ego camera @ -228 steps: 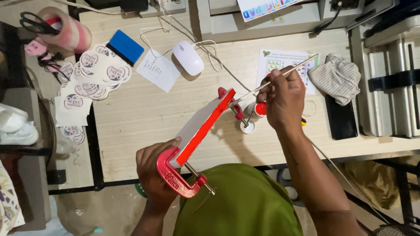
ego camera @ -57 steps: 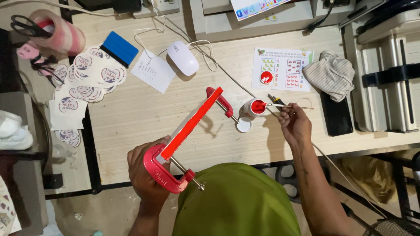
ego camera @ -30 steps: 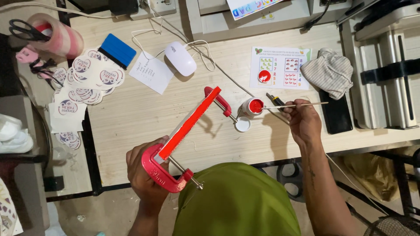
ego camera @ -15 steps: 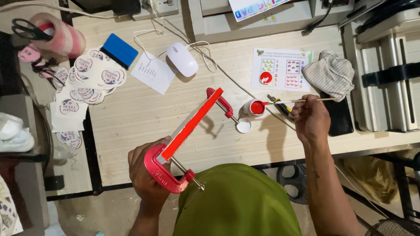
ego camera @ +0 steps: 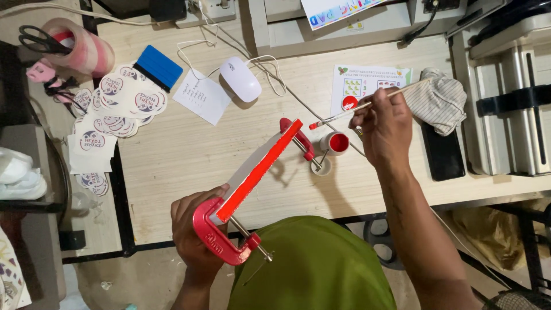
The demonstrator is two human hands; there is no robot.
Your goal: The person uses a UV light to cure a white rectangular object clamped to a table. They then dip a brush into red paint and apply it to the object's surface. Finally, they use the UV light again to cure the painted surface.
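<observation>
Head view: your right hand [ego camera: 385, 127] pinches a thin wooden paintbrush [ego camera: 367, 105], red tip toward the long red-edged white strip [ego camera: 258, 169] (running diagonally), left hand [ego camera: 192, 229] clasping its red metal C-clamp [ego camera: 221, 244].

Even, bright overhead light on the tabletop [ego camera: 189, 166]; soft shadows fall below-right of the red clamp [ego camera: 229, 229]. Sharp focus, no glare; corners dimmer.

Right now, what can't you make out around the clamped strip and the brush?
Head view only:
- Left hand: palm hidden behind the red clamp.
- White strip: far end covered by the second clamp.
- Brush: mid-handle hidden in the right hand.
- Paint pot: depth of paint too small to judge.
</observation>
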